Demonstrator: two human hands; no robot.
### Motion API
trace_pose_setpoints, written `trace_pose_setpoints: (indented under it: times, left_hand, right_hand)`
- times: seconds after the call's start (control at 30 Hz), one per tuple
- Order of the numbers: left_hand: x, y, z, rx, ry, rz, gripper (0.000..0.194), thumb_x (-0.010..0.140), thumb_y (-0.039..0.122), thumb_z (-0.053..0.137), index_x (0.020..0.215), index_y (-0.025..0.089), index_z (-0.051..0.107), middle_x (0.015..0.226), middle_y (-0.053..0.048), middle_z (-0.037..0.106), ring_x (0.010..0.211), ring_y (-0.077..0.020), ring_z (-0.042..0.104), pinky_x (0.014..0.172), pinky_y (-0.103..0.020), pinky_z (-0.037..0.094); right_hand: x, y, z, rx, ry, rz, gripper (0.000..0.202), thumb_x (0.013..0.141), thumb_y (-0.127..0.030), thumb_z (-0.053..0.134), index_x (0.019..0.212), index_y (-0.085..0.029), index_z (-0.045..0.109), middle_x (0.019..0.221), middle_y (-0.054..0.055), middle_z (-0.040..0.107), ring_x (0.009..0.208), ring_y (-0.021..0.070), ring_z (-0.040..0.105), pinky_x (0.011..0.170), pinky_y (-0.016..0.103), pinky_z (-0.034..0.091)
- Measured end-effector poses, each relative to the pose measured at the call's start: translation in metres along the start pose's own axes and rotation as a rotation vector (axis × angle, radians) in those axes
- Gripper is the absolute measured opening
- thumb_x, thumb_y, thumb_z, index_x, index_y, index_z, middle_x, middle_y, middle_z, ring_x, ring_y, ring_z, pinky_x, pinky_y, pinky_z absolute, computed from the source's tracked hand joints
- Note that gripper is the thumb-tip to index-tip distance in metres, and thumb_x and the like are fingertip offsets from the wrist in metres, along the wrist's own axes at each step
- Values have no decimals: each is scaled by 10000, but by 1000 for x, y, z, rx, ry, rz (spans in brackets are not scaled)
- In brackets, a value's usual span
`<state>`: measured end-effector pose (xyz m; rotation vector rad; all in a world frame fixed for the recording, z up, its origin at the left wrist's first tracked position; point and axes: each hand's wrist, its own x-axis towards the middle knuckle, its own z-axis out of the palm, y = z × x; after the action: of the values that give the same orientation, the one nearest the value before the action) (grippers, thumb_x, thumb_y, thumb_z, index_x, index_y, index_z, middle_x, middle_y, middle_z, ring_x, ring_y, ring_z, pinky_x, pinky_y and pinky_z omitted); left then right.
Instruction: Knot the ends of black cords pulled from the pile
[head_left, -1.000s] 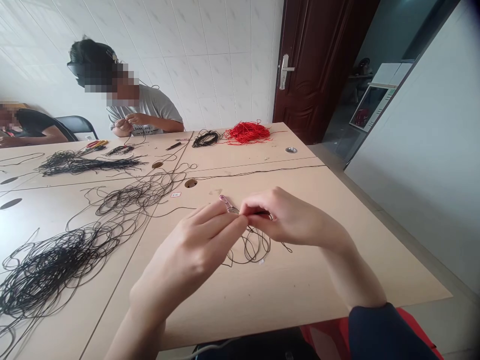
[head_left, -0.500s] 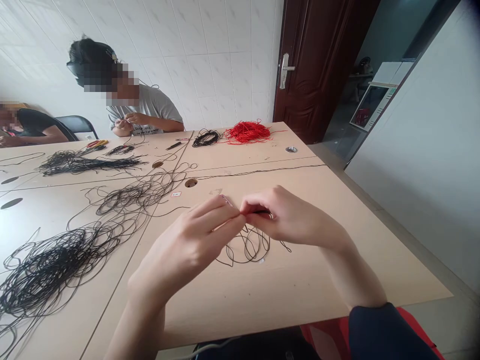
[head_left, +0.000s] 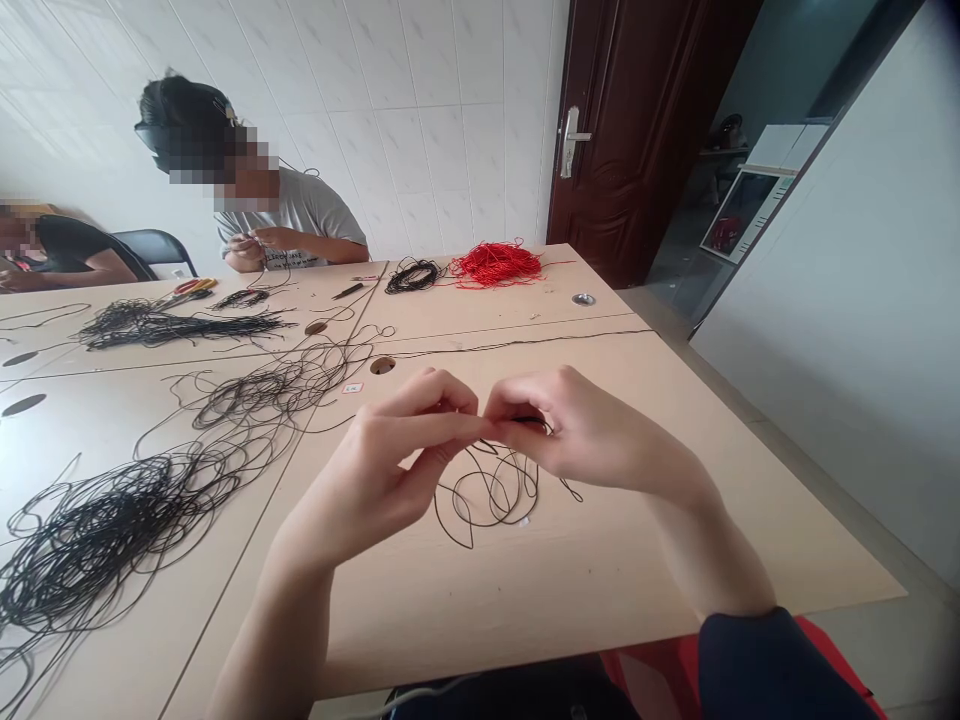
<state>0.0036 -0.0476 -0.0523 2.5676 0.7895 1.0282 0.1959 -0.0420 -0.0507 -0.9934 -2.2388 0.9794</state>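
Above the near part of the wooden table [head_left: 600, 590], my left hand [head_left: 397, 460] and my right hand [head_left: 577, 425] meet at the fingertips. The right fingers are pinched, with black cord showing inside them. My left index finger reaches to the right fingertips and its other fingers are curled; what lies between its thumb and fingers is hidden. Thin black cord [head_left: 471, 546] hangs or lies in loose loops below both hands.
A large tangle of black cord [head_left: 105, 540] spreads over the left side. Farther back are a black bundle [head_left: 187, 328], scissors [head_left: 196, 288], a black coil [head_left: 412, 276] and red cord [head_left: 495, 264]. Two people sit across at the far left.
My left hand has turned and its fingers have shifted, opening a gap above the thumb. The pinkish item seen at its fingers is now out of sight. The cord loops moved slightly.
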Motion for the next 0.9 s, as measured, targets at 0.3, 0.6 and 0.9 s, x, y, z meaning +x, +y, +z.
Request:
trace_pose_setpoints:
  times: [0.3, 0.6, 0.9]
  left_hand:
    - [1, -1, 4, 26, 141, -12, 218, 770, 17, 565, 913, 180, 592, 752, -4, 614, 685, -104, 566, 598, -238, 476]
    - [4, 3, 7, 229, 141, 72, 190, 762, -10, 557, 832, 165, 583, 693, 17, 625, 650, -88, 572, 570, -195, 484]
    - [5, 3, 14, 316, 214, 89, 185, 753, -24, 549, 791, 155, 576, 672, 18, 618, 634, -85, 567, 535, -182, 476]
  right_hand:
    - [0, -1, 0, -17, 22, -38, 99, 825, -171, 438, 757, -163, 510, 625, -33, 468, 533, 43, 372, 465, 175, 286]
    - [2, 1, 1, -38, 6, -17, 157, 851, -215, 423, 719, -152, 481, 595, -30, 422, 511, 46, 334, 438, 180, 260]
    - [2, 1, -1, -2, -5, -15, 126, 839, -185, 432, 744, -152, 508, 604, -32, 429, 499, 37, 344, 414, 159, 267]
